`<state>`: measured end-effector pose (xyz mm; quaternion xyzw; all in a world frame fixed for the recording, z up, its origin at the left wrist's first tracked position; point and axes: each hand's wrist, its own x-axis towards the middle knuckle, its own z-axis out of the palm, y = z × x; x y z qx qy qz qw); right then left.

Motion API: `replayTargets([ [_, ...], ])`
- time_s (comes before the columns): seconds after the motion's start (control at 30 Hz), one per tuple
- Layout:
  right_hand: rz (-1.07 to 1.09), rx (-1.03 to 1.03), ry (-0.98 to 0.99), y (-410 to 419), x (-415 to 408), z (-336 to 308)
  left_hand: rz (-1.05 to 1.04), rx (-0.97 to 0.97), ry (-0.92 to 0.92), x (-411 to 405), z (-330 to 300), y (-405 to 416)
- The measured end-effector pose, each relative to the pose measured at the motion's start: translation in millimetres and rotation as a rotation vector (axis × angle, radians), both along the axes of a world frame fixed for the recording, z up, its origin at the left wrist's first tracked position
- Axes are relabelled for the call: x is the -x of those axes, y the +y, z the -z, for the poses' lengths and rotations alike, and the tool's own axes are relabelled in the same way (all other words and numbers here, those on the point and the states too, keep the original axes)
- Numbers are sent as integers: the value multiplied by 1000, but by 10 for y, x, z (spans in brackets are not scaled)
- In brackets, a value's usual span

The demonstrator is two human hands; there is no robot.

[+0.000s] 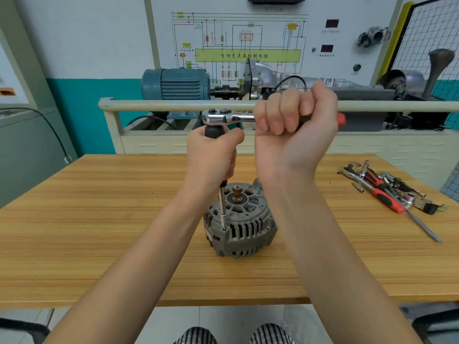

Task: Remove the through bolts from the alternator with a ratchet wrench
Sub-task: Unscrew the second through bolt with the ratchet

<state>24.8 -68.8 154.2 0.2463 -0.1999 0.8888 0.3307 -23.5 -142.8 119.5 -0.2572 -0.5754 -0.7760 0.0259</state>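
A grey alternator [242,225] stands on the wooden table [99,219], shaft end up. A chrome ratchet wrench [224,117] is held high above it, its handle pointing right with a red tip showing. My right hand [295,125] grips that handle. Below the ratchet head a black-handled extension [222,207] runs straight down to a through bolt on the alternator's left front rim. My left hand [213,155] grips the black handle of the extension just under the ratchet head.
A pile of tools [387,189] lies at the table's right: another ratchet, sockets, a red-and-black screwdriver. Behind the table stands a training rig with a blue motor [176,83], a gearbox and a wiring-diagram board.
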Motion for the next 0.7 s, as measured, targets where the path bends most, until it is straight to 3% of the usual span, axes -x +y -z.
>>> replayTargets([
  [0.1, 233, -92, 137, -210, -119, 92, -24, 0, 27, -22, 11, 2],
  [0.17, 224, -100, 139, -205, -116, 78, -5, 0, 31, -30, 26, -18],
  [0.4, -420, 71, -203, 236, 256, -158, 400, 61, 28, 44, -35, -169],
  [0.5, -671, 99, -291, 330, 453, -173, 457, 133, 44, 47, -57, -132],
  [0.6, -682, 114, -270, 343, 505, -167, 406, 124, 1, 58, -55, -107],
  [0.7, -502, 173, -246, 293, 383, -162, 265, 82, -24, 63, -40, -70],
])
